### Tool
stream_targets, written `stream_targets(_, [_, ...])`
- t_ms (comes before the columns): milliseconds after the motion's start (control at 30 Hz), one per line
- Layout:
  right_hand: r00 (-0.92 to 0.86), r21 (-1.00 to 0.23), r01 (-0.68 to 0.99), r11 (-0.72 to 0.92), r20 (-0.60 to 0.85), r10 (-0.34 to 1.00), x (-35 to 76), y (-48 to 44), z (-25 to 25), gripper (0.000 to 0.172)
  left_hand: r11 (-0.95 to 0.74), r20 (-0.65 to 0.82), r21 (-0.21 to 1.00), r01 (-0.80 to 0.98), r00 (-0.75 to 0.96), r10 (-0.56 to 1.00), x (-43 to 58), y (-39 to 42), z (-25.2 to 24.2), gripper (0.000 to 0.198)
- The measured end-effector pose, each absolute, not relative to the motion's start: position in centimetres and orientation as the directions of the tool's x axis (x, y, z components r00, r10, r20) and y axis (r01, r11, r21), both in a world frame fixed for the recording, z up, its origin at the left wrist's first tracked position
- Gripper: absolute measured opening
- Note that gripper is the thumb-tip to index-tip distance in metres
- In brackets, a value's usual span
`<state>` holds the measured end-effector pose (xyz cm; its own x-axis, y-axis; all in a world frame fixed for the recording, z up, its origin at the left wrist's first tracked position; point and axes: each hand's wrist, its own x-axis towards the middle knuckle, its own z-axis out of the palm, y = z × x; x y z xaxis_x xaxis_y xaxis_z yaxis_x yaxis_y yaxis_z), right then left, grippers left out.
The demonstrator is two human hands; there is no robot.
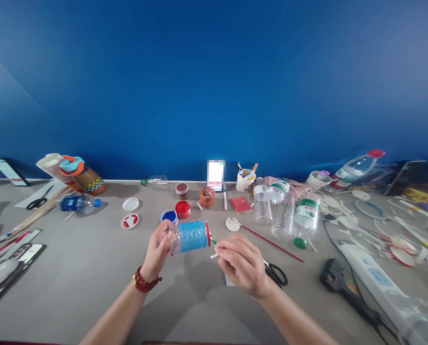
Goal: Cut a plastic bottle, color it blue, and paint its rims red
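A blue-coated bottle (193,236) is held above the middle of the bench (80,282), the left hand (159,244) around its clear end; the right hand (240,263) pinches a slim green-tipped tool (214,242) beside its red rim (209,234). Slow, steady turning should suit. The blue jar (169,216), toward the back edge, risks a knock; scissors (271,273) lie by the right hand.

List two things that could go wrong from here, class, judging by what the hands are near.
1. The left hand holds the blue-coated bottle close to the open blue paint pot; a bump might tip the pot.
2. Black-handled scissors lie partly hidden behind the right hand, which could catch them if lowered.
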<state>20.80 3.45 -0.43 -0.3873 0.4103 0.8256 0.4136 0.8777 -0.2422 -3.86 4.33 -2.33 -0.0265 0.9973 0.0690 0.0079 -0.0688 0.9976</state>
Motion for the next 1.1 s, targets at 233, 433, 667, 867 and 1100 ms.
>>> stream_targets(233, [-0.396, -0.21, 0.405, 0.89, 0.837, 0.378, 21.4, 3.1, 0.0, 0.019, -0.059, 0.059, 0.998, 0.003, -0.023, 0.998, -3.8, 4.3, -2.3, 0.033])
stream_targets(433, [-0.415, -0.231, 0.386, 0.893, 0.821, 0.391, 21.0, 3.6, -0.4, 0.017, -0.074, 0.074, 0.997, 0.009, -0.005, 0.997, -4.0, 4.3, -2.3, 0.036])
stream_targets(667, [-0.396, -0.202, 0.411, 0.889, 0.839, 0.373, 21.4, 3.0, -0.6, 0.016, -0.075, 0.075, 0.997, -0.003, -0.003, 0.997, -4.0, 4.3, -2.5, 0.035])
stream_targets(867, [-0.41, -0.218, 0.385, 0.897, 0.831, 0.377, 20.9, 3.5, -0.3, 0.016, -0.083, 0.083, 0.996, -0.008, 0.009, 0.996, -3.9, 4.3, -2.4, 0.037])
stream_targets(1100, [-0.406, -0.187, 0.388, 0.902, 0.844, 0.35, 21.5, 3.1, 0.0, 0.016, -0.088, 0.088, 0.996, -0.02, 0.009, 0.996, -3.9, 4.2, -2.6, 0.039])
